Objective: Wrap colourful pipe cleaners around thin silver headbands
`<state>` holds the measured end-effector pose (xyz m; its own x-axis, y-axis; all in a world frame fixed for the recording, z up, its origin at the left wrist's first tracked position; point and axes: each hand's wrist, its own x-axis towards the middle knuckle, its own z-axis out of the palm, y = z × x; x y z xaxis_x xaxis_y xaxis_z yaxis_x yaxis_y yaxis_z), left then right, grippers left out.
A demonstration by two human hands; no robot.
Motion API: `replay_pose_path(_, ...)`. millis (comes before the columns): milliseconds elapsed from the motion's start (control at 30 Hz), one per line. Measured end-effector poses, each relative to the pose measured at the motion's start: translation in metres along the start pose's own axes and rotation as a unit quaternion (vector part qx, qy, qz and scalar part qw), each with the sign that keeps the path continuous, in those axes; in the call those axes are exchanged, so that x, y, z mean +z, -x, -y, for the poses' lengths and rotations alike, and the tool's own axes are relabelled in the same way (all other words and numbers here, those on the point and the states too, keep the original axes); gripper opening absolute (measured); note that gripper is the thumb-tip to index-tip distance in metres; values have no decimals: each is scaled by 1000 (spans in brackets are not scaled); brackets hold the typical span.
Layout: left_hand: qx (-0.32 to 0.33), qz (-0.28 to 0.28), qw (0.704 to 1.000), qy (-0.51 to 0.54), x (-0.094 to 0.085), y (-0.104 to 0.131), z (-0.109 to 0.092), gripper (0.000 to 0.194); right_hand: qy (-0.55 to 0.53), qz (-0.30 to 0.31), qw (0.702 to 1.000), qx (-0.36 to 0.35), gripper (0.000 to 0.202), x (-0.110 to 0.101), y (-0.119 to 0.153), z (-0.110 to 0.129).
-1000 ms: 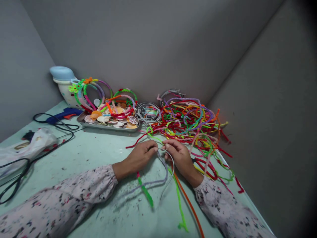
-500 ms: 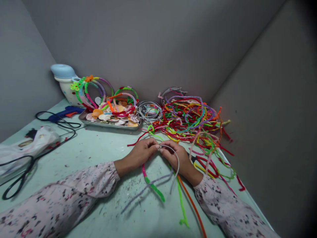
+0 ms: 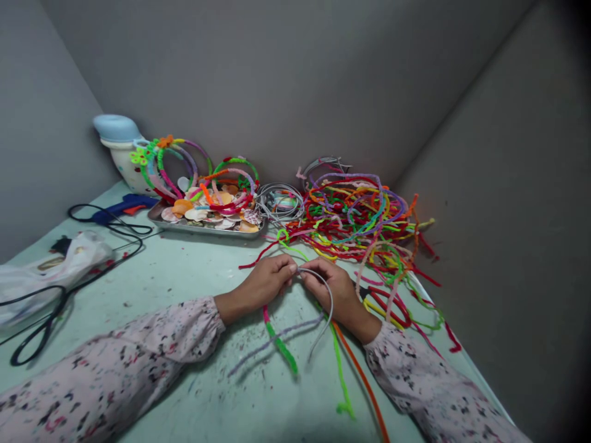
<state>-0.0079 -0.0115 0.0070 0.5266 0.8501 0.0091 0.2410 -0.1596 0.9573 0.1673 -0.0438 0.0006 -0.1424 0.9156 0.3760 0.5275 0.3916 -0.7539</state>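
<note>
Left hand [image 3: 265, 280] pinches grey wire [image 3: 330, 298], and lavender strip [image 3: 295, 328] has passed behind curled right hand [image 3: 339, 292], hold unclear, toward seven o'clock, seemingly for winding.

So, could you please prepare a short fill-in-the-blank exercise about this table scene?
The metal tray holds many sea ____.
The glue gun is mainly ____ in colour.
The curved gray wire arches closer to the ____ hand than to the left hand.

Missing words: shells; blue; right.
</note>
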Motion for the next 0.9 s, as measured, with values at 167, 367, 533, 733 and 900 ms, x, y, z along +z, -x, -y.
replay_pose_path(167,3,10,1000,6,0,-1,6,28,17,1,1000,-24,12,-2,1,-1)
replay_pose_path(367,-21,26,999,43,0,-1,3,26,50,-5,996,-77,12,-3,2,-2)
replay_pose_path(533,-39,39,996,71,-1,-3,1,25,67,-15,992,-102,13,-3,3,-2)
replay_pose_path(733,-43,57,991,109,-4,-4,-2,25,82,-33,986,-138,17,-2,3,0)
replay_pose_path(900,-54,69,987,138,-4,-4,-4,26,81,-42,982,-164,16,-3,3,1)
